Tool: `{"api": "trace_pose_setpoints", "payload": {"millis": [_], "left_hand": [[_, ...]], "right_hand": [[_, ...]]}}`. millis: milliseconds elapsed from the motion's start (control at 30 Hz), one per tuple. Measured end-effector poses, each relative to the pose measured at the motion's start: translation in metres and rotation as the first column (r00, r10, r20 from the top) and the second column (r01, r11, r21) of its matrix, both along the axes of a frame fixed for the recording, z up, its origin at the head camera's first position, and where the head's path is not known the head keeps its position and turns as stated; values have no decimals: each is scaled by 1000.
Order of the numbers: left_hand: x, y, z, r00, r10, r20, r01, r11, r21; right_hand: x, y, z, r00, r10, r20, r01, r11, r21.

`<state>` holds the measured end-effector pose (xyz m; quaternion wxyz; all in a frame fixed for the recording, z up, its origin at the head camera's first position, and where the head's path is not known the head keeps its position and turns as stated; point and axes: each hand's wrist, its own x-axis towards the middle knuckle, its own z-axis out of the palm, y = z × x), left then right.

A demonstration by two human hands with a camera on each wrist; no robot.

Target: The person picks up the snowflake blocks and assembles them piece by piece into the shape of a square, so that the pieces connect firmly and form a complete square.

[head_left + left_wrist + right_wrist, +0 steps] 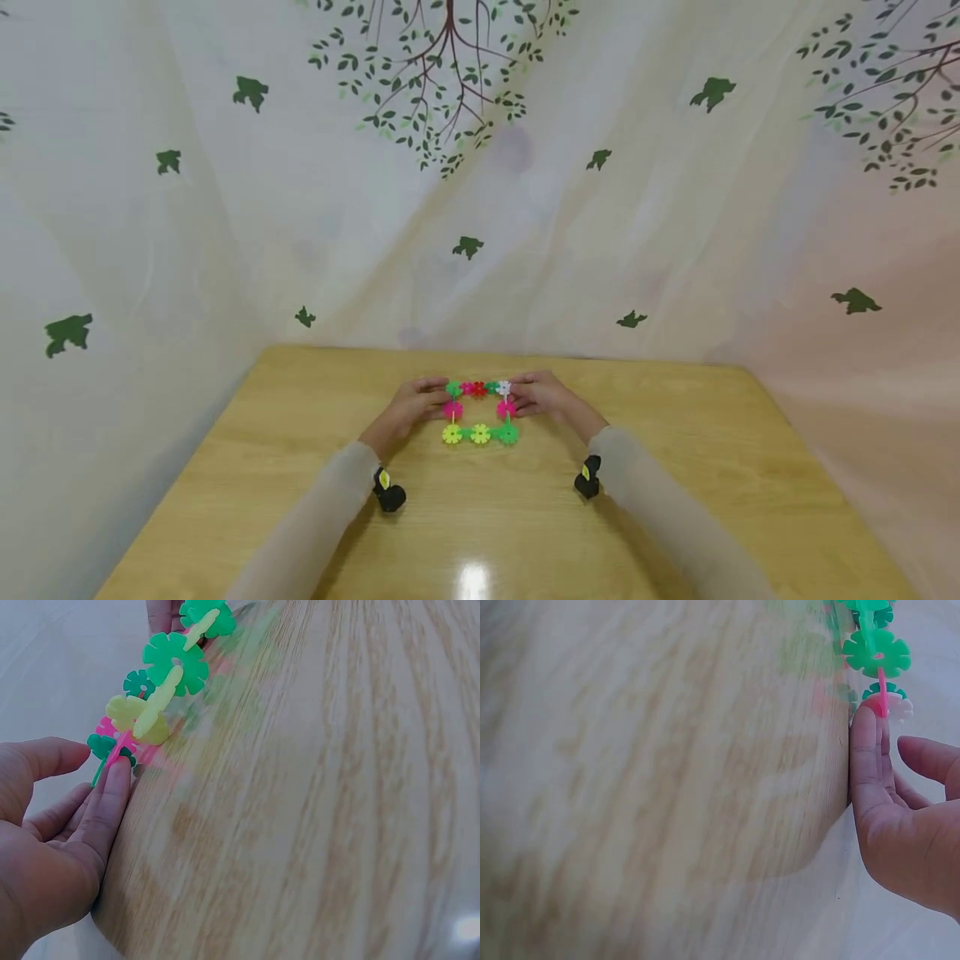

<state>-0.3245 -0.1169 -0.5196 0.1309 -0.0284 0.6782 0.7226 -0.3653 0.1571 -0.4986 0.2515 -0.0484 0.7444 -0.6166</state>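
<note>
A square frame of linked plastic snowflake discs in green, pink, red, white and yellow stands on the table, with a yellow disc [452,434] at its near left corner and a green disc [508,433] at its near right. At its left side, my left hand [411,407] touches a pink disc [120,744] with straight fingers [110,796]; the thumb reaches toward a green disc. On the opposite side, my right hand [553,395] has its straight fingertips [865,724] against another pink disc [883,691], its thumb held apart. A white disc [504,388] is beside the right fingers.
The wooden table [480,508] reaches back to a pale cloth backdrop [375,250] printed with leaves and branches. A small black device [388,492] sits on the left wrist, and a similar black device [588,478] on the right one.
</note>
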Motion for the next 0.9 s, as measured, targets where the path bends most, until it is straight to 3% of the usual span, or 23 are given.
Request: {"api": "trace_pose_setpoints", "payload": {"millis": [133, 367, 567, 733, 900], "left_hand": [[1, 0, -2, 1000, -3, -11, 3, 1000, 12], [-1, -8, 4, 999, -33, -7, 33, 999, -30], [-14, -13, 10, 998, -55, -27, 54, 997, -52], [-20, -22, 17, 994, -98, -57, 88, 984, -154], [-19, -39, 28, 980, -142, -136, 98, 953, -286]], "right_hand": [[1, 1, -2, 1000, -4, -1, 4, 1000, -12], [-3, -1, 1, 1000, 8, -15, -8, 1000, 11], [-10, 2, 12, 999, -5, -45, 7, 999, 45], [-16, 11, 26, 991, 45, -128, -24, 986, 168], [-21, 21, 41, 948, 155, -278, -66, 951, 304]]}}
